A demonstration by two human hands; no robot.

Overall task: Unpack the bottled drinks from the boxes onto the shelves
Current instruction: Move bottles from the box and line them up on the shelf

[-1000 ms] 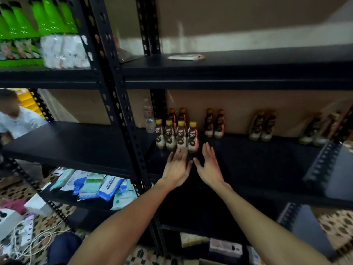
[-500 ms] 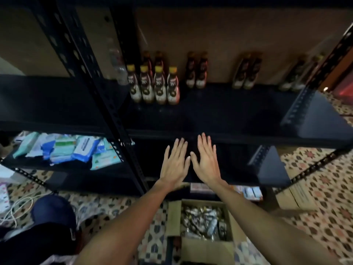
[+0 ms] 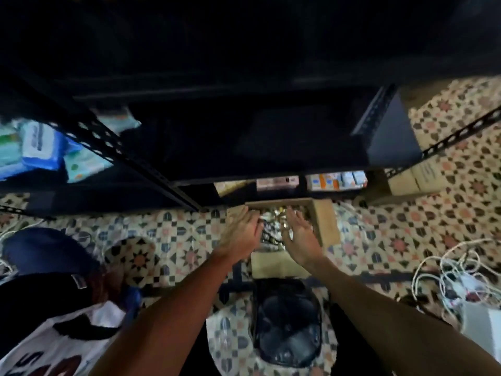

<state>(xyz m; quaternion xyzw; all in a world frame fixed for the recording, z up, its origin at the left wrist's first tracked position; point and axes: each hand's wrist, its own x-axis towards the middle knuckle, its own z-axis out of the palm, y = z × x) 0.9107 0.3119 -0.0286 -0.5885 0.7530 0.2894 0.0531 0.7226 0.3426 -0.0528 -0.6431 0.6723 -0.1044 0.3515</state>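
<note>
Dropping from shelf level to the floor, both arms now reach down past a black object (image 3: 287,321) lying between them on the patterned floor (image 3: 176,240). A second ago the hands were flat at the shelf beside the standing bottles; half a second ago they hung in front of the shelf edge. Now the left hand (image 3: 241,232) sits palm-down over the left rim of the open cardboard box (image 3: 324,221) and the right hand (image 3: 298,237) is opposite it, palm turned inward. Fingers of both are spread and fairly straight, holding nothing; can't tell if any fingertip touches the contents. Between the hands, inside the box, are the remaining bottles (image 3: 273,226), shiny and blurred, count unclear. The shelved bottles have gone out of view. Beyond the box is the dark shelf (image 3: 271,147), with wipe packs (image 3: 40,147) far left. A person in a dark cap (image 3: 46,251) is at left and cables (image 3: 447,267) at right. Likely meaning: one placement finished, next pick-up starting.
</note>
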